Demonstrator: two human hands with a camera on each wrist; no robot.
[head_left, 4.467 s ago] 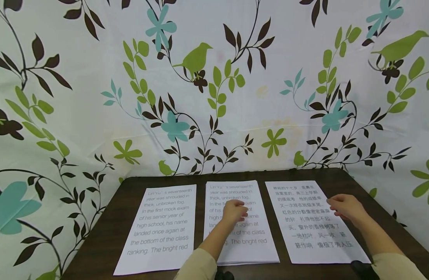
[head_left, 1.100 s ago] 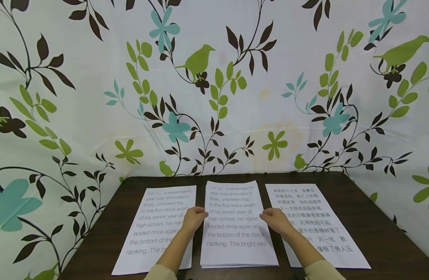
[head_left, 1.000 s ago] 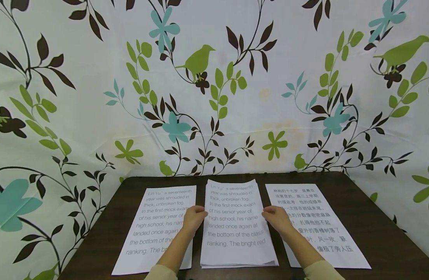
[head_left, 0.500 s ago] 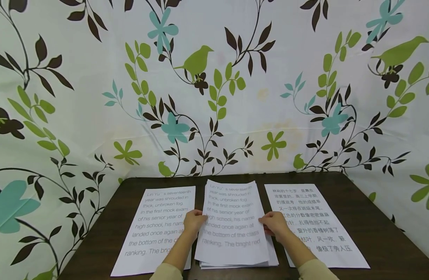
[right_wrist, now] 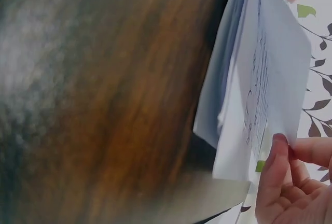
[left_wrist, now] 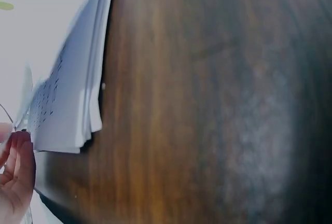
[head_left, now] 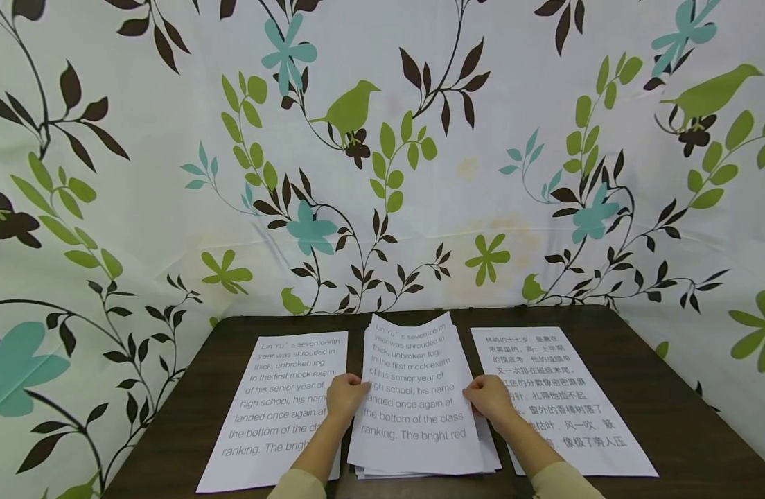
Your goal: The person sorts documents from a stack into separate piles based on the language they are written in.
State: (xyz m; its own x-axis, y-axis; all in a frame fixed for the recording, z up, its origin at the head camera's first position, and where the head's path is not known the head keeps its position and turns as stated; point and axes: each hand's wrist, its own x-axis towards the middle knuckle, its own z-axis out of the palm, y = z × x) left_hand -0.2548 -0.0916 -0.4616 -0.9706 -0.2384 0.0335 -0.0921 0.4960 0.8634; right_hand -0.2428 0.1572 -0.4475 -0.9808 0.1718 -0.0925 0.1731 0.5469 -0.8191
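A printed sheet of paper (head_left: pixel 414 416) with English text curves up off the middle paper stack (head_left: pixel 490 454). My left hand (head_left: pixel 347 398) pinches its left edge, and my right hand (head_left: pixel 491 398) pinches the right edge between thumb and forefinger. In the right wrist view the sheet (right_wrist: pixel 285 63) bows away from the pages beneath, with my right hand (right_wrist: pixel 293 182) at its edge. The left wrist view shows my left hand (left_wrist: pixel 15 175) at the frame's side, close to the sheet's edge. How many pages are in the stack cannot be told.
Another English page (head_left: pixel 276 409) lies to the left of the stack, partly under my left forearm. On the right lies a page of Chinese text (head_left: pixel 582 416), partly covered by my right hand. Everything rests on a dark wooden table (head_left: pixel 189 416) before a patterned cloth (head_left: pixel 382 270).
Earlier my hands were apart over the middle and right pages. They came to both edges of the middle stack; the top sheet has since lifted, shifted toward me and bowed, baring pages below.
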